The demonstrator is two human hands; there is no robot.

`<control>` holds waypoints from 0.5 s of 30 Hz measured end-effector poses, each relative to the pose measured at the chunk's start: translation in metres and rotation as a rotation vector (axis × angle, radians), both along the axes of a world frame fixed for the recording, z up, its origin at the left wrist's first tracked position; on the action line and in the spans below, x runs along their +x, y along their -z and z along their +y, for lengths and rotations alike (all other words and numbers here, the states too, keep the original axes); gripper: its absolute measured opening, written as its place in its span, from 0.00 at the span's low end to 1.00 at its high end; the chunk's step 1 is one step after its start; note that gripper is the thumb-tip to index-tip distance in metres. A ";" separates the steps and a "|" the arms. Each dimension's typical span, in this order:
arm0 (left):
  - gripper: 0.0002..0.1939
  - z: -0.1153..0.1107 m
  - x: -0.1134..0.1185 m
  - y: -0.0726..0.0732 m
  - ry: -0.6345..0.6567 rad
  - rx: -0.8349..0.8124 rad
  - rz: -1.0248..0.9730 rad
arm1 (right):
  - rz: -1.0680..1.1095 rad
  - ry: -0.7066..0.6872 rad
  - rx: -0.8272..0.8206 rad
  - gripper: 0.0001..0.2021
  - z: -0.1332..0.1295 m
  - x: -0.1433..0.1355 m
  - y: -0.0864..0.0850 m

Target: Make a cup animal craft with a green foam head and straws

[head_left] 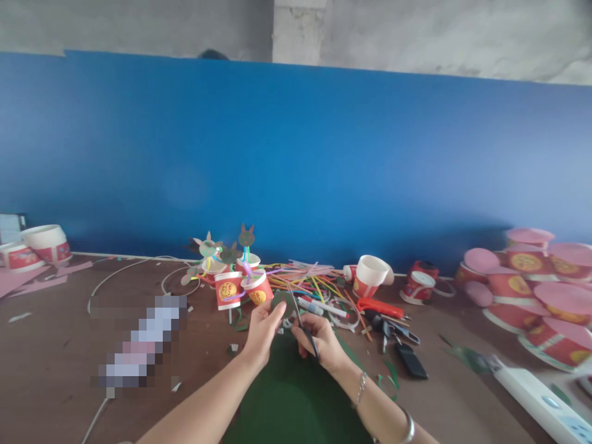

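Between thumb and fingers, my left hand [262, 328] pinches a small dark green paper piece [282, 303] with a rounded edge. My right hand [322, 343] is closed around the black handles of a pair of scissors [311, 340], whose blades point up and left beside the green piece. Whether the blades touch the paper I cannot tell. Under both hands lies a large dark green sheet [296, 394]. Just beyond them stand red and white paper cups [229, 290] with coloured straws and animal-shaped paper heads [246, 236].
Coloured straws [319, 283], markers [330, 306], an orange-handled tool [380, 307] and keys with a black fob [411, 361] lie beyond and right. Cups with pink discs [527, 283] are stacked far right, near a white power strip [536, 394]. A blurred-out object [143, 345] lies left.
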State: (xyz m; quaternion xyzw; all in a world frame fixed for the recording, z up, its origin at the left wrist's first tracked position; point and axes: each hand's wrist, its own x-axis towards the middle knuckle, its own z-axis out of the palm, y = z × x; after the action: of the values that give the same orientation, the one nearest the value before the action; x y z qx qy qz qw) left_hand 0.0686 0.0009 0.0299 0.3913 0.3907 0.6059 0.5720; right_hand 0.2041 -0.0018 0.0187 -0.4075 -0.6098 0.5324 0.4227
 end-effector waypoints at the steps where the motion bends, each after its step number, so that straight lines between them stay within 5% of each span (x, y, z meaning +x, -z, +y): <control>1: 0.17 0.000 0.000 -0.001 -0.009 -0.007 -0.011 | -0.003 0.000 -0.001 0.20 0.000 0.000 -0.001; 15: 0.18 -0.002 0.001 -0.001 0.005 -0.017 0.058 | 0.007 -0.011 -0.008 0.19 0.000 0.001 0.000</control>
State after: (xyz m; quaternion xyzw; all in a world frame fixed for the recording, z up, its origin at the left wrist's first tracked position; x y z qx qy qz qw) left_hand 0.0693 -0.0008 0.0306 0.4047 0.4112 0.5894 0.5655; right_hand 0.2051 -0.0018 0.0185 -0.4039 -0.6086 0.5385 0.4202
